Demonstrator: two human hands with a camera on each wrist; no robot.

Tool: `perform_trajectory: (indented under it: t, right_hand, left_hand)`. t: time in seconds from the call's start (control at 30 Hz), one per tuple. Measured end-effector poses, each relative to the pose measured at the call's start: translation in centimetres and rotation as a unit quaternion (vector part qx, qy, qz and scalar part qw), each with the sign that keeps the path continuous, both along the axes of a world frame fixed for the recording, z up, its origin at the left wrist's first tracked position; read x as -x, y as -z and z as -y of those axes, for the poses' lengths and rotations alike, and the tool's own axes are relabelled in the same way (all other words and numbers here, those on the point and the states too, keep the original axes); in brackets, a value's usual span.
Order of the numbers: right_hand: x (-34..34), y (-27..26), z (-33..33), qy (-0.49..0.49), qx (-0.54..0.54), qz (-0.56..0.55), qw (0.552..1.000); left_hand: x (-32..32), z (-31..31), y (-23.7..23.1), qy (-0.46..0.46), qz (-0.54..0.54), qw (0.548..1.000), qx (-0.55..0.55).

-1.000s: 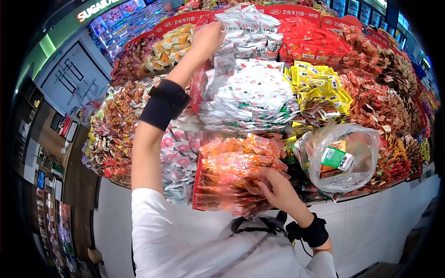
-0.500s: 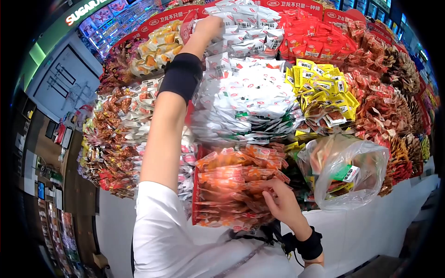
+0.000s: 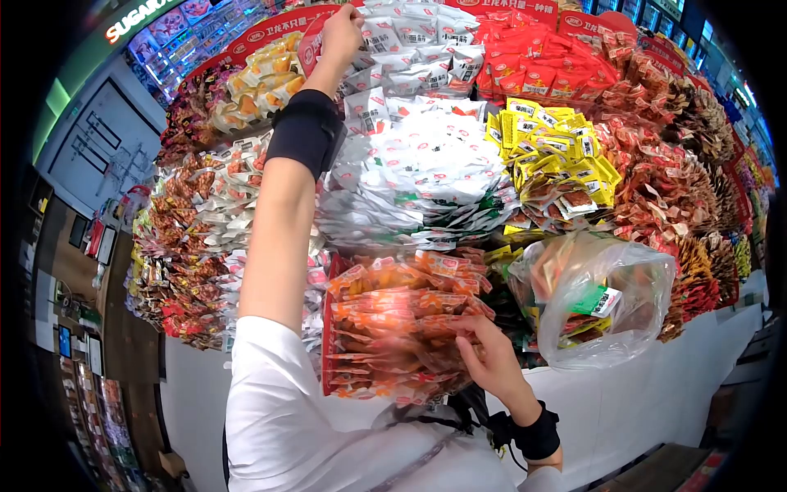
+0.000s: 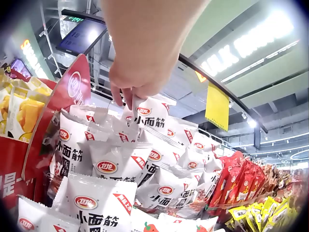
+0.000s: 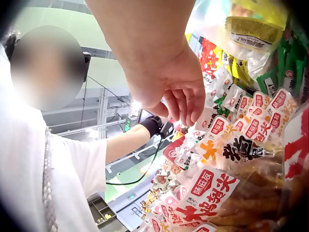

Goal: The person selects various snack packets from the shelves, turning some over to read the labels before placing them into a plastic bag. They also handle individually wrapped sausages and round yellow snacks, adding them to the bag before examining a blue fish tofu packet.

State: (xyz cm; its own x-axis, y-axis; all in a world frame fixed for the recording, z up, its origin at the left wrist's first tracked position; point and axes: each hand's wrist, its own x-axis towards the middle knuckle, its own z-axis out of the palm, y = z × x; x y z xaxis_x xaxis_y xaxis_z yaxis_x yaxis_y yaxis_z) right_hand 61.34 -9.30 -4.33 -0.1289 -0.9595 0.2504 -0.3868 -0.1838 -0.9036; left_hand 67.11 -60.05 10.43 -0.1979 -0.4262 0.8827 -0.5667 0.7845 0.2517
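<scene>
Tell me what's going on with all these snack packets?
A person in a white top is at a big snack display. The left hand is up at the back, its fingers at the top of a white packet; I can't tell if it is gripping it. The right hand is by the orange packets, fingers loosely bent, with nothing seen in it. To its right is a clear plastic bag with some packets inside.

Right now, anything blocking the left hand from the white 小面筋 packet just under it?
Nothing visible. In the left wrist view, the left hand is right at the upper edge of the white 小面筋 packet; whether it pinches it, I can't tell. The red divider stands off to one side, not between.
</scene>
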Motion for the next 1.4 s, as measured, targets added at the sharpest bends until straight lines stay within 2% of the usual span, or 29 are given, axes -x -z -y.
perform_trajectory:
  t: [0.1, 0.13, 0.23, 0.27, 0.37, 0.4, 0.5, 0.53, 0.63, 0.7, 0.77, 0.83, 0.9, 0.97, 1.03, 1.07, 1.2, 1.3, 1.4]
  right_hand:
    - [-0.1, 0.5, -0.5, 0.0, -0.009, -0.005, 1.0]
    - [-0.2, 0.8, -0.7, 0.003, -0.01, -0.004, 1.0]
    - [-0.2, 1.1, -1.3, -0.004, -0.004, -0.01, 1.0]
    - [-0.3, 1.1, -1.4, -0.008, 0.001, -0.014, 1.0]
    - [-0.9, 1.4, -1.8, 0.004, 0.006, 0.032, 0.999]
    - [-0.9, 1.9, -1.8, 0.004, 0.013, 0.015, 1.0]
    - [-1.2, 1.8, -2.0, -0.007, 0.011, 0.042, 0.999]
    - [-1.4, 1.7, -2.1, -0.009, 0.001, 0.071, 0.997]
    - [-2.2, 0.6, -2.1, 0.001, 0.037, 0.075, 0.997]
    - [-2.5, 0.0, -2.0, 0.018, 0.071, 0.044, 0.996]
    - [-2.9, 0.0, -1.6, 0.013, 0.115, 0.087, 0.99]
    - [-3.7, -1.2, -1.0, 0.017, 0.132, 0.126, 0.983]
    - [-3.6, -1.0, 0.0, -0.099, 0.15, 0.213, 0.96]
    - [-3.9, -2.8, -0.8, -0.153, -0.017, 0.301, 0.941]
    - [-4.2, -3.1, -1.5, -0.124, -0.04, 0.179, 0.975]
    - [-4.4, -2.5, -1.6, -0.122, -0.045, 0.162, 0.978]
    - [-5.1, -1.4, -2.1, -0.129, -0.067, 0.127, 0.981]
    - [-5.0, -1.2, -2.3, -0.131, -0.074, 0.083, 0.985]
    - [-5.2, -1.7, -2.8, -0.132, -0.058, 0.08, 0.986]
  left_hand:
    - [-0.3, -2.2, -2.4, 0.056, -0.103, 0.991, 0.065]
    - [-0.4, -2.9, -3.1, 0.026, -0.098, 0.993, 0.056]
    - [-1.1, -4.5, -4.8, 0.06, -0.122, 0.99, 0.025]
    - [-1.7, -4.2, -5.5, 0.017, -0.082, 0.992, 0.093]
    - [-2.9, -9.4, -6.9, 0.058, -0.133, 0.988, 0.058]
    - [-3.5, -12.9, -7.9, 0.085, -0.132, 0.985, -0.071]
    - [-6.2, -16.0, -7.9, 0.133, -0.088, 0.986, -0.056]
    - [-6.7, -18.0, -7.5, 0.21, -0.11, 0.966, -0.1]
    - [-9.3, -24.8, -5.5, 0.22, -0.032, 0.962, -0.161]
    - [-10.7, -29.0, -3.3, 0.179, 0.029, 0.968, -0.171]
    - [-12.2, -31.2, -0.4, 0.278, 0.025, 0.917, -0.286]
    - [-12.7, -35.8, 1.2, 0.295, 0.036, 0.891, -0.344]
    - [-13.4, -38.4, 2.7, 0.306, 0.044, 0.864, -0.397]
    - [-14.1, -39.9, 4.1, 0.346, 0.05, 0.819, -0.455]
    - [-14.4, -41.2, 5.7, 0.363, 0.023, 0.787, -0.498]
    - [-14.9, -41.1, 6.6, 0.365, 0.038, 0.786, -0.498]
    - [-14.5, -41.6, 5.8, 0.348, 0.116, 0.775, -0.514]
    - [-13.9, -41.7, 6.6, 0.385, 0.117, 0.744, -0.533]
    - [-13.4, -41.6, 7.4, 0.405, 0.083, 0.76, -0.502]
